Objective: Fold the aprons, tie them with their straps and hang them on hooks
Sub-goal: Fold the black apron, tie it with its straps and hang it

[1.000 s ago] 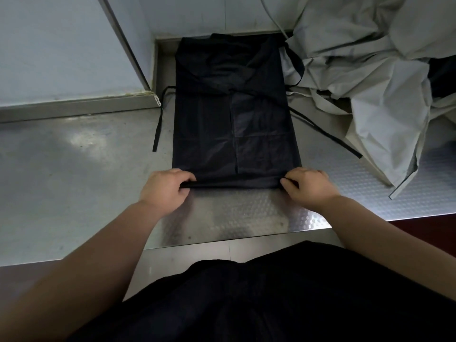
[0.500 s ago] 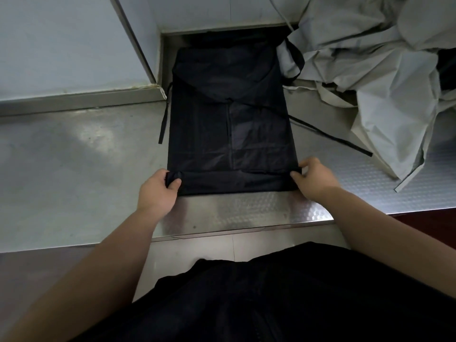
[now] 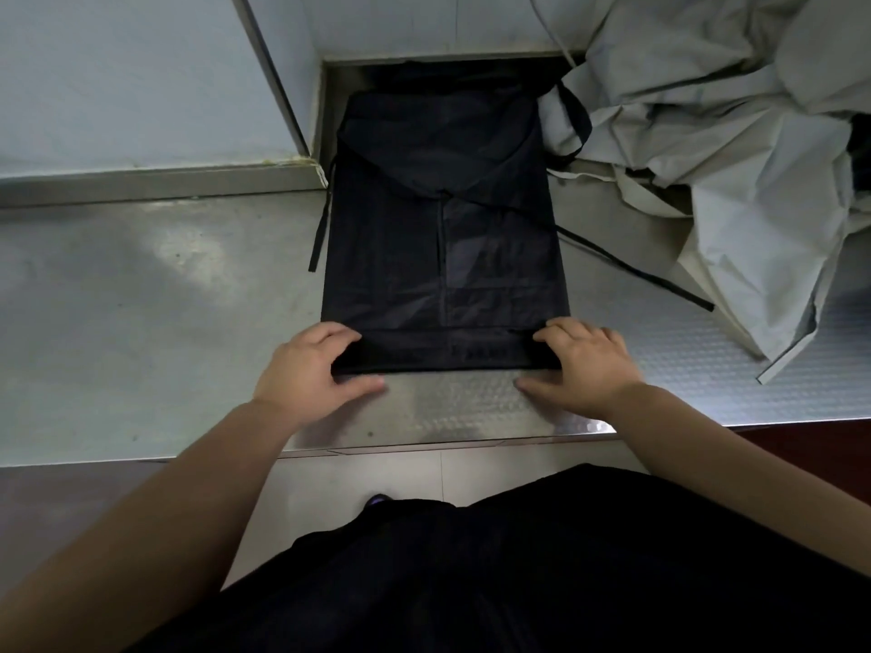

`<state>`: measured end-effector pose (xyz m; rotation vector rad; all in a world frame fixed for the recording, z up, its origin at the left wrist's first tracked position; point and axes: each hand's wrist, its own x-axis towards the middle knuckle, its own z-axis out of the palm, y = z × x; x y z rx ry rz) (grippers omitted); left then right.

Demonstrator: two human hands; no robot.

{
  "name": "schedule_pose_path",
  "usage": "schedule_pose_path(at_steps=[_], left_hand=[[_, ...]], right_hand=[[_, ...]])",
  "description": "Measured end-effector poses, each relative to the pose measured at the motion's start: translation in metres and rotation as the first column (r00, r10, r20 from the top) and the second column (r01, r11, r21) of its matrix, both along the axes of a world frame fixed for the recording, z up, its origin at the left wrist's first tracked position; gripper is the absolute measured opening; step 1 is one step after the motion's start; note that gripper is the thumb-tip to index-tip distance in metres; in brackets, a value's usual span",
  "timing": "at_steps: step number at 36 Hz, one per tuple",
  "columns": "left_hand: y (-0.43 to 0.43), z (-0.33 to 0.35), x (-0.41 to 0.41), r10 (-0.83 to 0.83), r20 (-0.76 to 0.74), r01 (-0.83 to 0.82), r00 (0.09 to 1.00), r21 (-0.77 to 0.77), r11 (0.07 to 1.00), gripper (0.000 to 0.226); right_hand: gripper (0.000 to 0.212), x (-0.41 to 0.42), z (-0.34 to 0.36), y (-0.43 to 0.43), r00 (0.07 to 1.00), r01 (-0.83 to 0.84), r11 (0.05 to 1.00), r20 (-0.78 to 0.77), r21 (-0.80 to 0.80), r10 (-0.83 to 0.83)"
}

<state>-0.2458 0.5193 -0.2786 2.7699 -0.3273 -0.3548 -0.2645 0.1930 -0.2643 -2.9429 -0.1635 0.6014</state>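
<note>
Black apron (image 3: 443, 256), folded to a narrow panel, lies on the steel surface (image 3: 165, 322). Left grip (image 3: 306, 369) and right grip (image 3: 584, 365) each clasp one end of its turned near hem, probably to keep the roll square; straps (image 3: 636, 271) trail loose beside.

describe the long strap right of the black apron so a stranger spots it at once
On the steel counter a black apron lies folded in a long rectangle, grey cloth heaped to its right. The strap is the thin black band slanting from the apron's right edge across bare steel toward that heap. The short strap by the left edge lies straight instead.
</note>
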Motion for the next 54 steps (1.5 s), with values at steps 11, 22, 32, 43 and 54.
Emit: schedule_pose_path(at_steps=[11, 22, 32, 43, 54], left_hand=[[0.002, 0.014, 0.018, 0.190, -0.183, -0.226, 0.965, -0.197, 0.954, 0.012], [-0.002, -0.004, 0.034, 0.501, -0.374, -0.622, 0.781, -0.386, 0.681, 0.013], [-0.022, -0.009, 0.031, 0.617, -0.105, -0.620, 0.780, -0.262, 0.739, 0.023], [-0.016, -0.014, 0.026, 0.427, 0.060, -0.403, 0.902, -0.232, 0.885, 0.031], [-0.004, -0.009, 0.018, 0.076, 0.038, -0.078, 0.996, 0.069, 0.995, 0.074]], right_hand=[[0.033, 0.014, 0.011, -0.012, 0.982, 0.189, 0.957, -0.059, 0.222, -0.180], [0.034, 0.027, 0.001, -0.008, 0.824, 0.557, 0.737, -0.140, 0.383, -0.550], [0.034, 0.040, -0.004, 0.006, 0.767, 0.634, 0.733, -0.077, 0.246, -0.638], [0.032, 0.038, -0.007, 0.000, 0.783, 0.591, 0.685, -0.099, 0.427, -0.614], [0.038, 0.022, -0.012, -0.003, 0.947, 0.279, 0.947, 0.121, 0.157, -0.299]])
